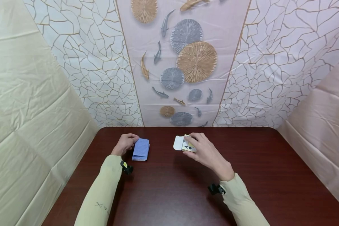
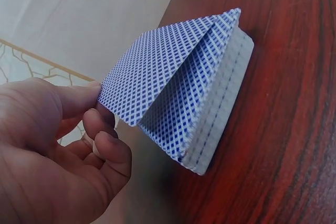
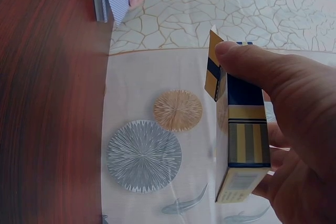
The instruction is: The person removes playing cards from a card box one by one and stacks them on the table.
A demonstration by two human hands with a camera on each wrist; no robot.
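My left hand pinches the edge of the top playing card, whose back is a blue and white lattice. That card is tilted up on one side, and its other side still meets the deck of cards lying on the table. Over to the right, my right hand grips a card box between thumb and fingers, above the table. Blue, gold and striped sides of the box show in the right wrist view. Its flap sticks out open, white inside, and an ace print shows beside it.
The dark reddish wooden table ends at a patterned cloth backdrop. Beige cloth hangs at the left and at the right. A small black device is strapped to the left wrist, and another device to the right.
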